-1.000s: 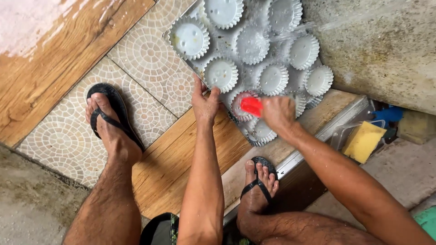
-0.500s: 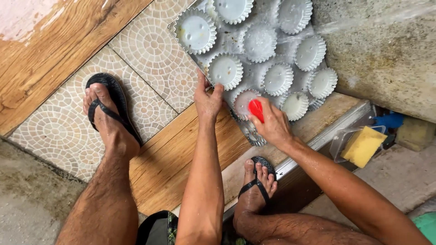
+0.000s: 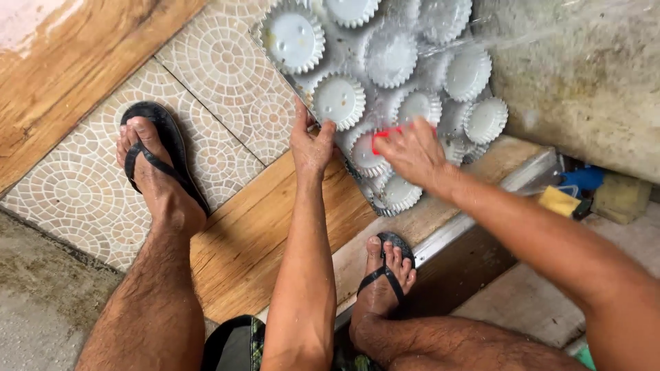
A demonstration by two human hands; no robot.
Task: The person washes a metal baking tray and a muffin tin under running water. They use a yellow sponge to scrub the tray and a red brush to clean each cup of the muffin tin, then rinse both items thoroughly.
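Note:
A metal baking tray [image 3: 357, 51] with several fluted white cups lies wet on the tiled floor. My left hand [image 3: 311, 144] grips the tray's near edge, thumb on its rim. My right hand [image 3: 411, 152] is closed around a red scrubber [image 3: 385, 132] and presses it onto the cups at the tray's near corner. Most of the scrubber is hidden under my fingers. A thin stream of water [image 3: 522, 38] runs onto the tray from the upper right.
My feet in black flip-flops stand on patterned tiles [image 3: 148, 161] and a wooden strip [image 3: 388, 264]. A rough concrete wall [image 3: 591, 75] rises at the right. A yellow sponge [image 3: 558, 200], a blue object [image 3: 583, 178] and a metal threshold [image 3: 481, 213] lie beyond.
My right hand has slid the red scrubber across the near cups, shifting left and slightly up. The left hand keeps its hold on the tray's edge.

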